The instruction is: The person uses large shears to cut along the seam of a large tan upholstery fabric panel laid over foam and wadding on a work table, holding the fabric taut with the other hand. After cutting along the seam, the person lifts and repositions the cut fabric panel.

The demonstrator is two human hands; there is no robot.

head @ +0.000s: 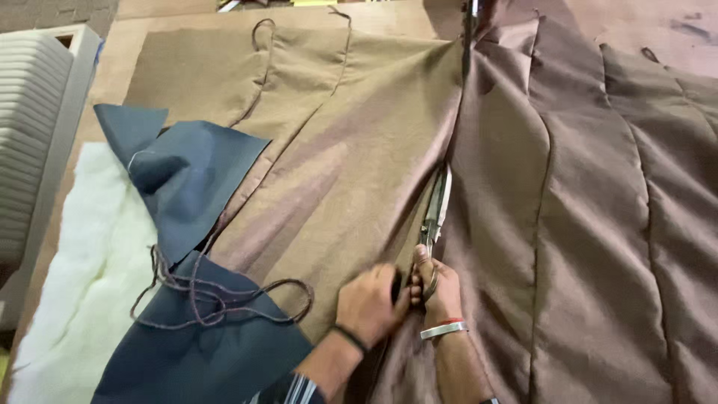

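Note:
A wide sheet of brown shiny fabric [351, 150] covers the table, with long seams and folds running away from me. My right hand [437, 288], with a metal bangle and a red thread at the wrist, grips a pair of metal scissors [436, 206] whose blades point away along a cut line in the fabric. Just left of it, my left hand [368, 303], with a black band on the wrist, presses down on the brown fabric beside the scissors' handles, fingers curled onto the cloth.
Dark blue cloth [187, 187] lies at the left, with a tangled dark cord [209, 299] on it. White padding [82, 277] shows beneath it. A ribbed grey-white unit [30, 135] stands at the far left. More brown fabric [621, 224] spreads to the right.

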